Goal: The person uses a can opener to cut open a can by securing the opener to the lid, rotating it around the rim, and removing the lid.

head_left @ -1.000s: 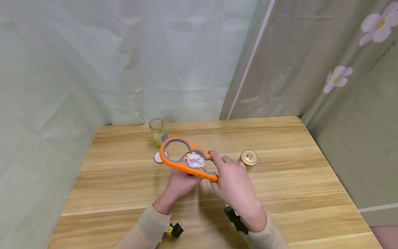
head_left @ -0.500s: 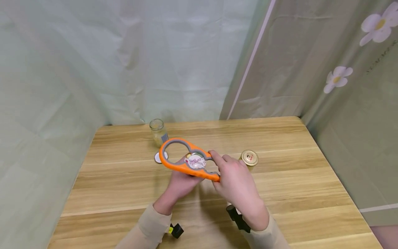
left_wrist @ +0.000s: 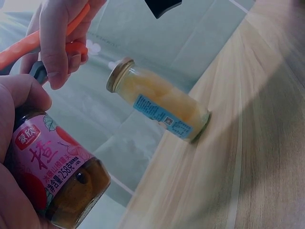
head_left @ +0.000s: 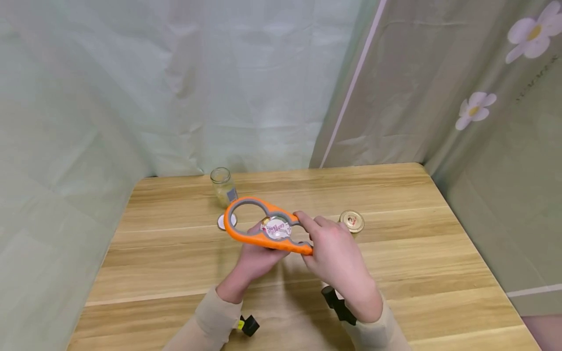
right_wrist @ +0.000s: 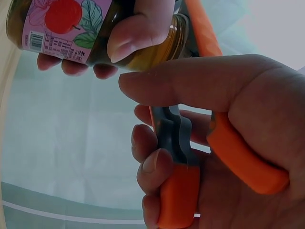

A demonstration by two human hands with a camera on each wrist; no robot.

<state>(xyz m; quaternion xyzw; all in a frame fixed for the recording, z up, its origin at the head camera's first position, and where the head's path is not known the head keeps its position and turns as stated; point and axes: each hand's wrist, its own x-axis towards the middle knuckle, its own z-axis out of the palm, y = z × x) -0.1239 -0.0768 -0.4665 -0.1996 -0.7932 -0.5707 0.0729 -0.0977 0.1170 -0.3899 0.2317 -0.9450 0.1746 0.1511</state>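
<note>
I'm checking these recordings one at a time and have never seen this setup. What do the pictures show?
There's no machine: a person works with two bare hands. The wide picture comes from a head-worn camera looking down; the other two come from cameras on each wrist. The left hand holds a pink-labelled glass jar. The right hand grips an orange-and-grey ringed tool; the jar's patterned lid shows through its middle opening. On the pale wooden table stand an open clear glass jar, with a flat white disc nearby, and, to the right, a gold-lidded glass jar.
</note>
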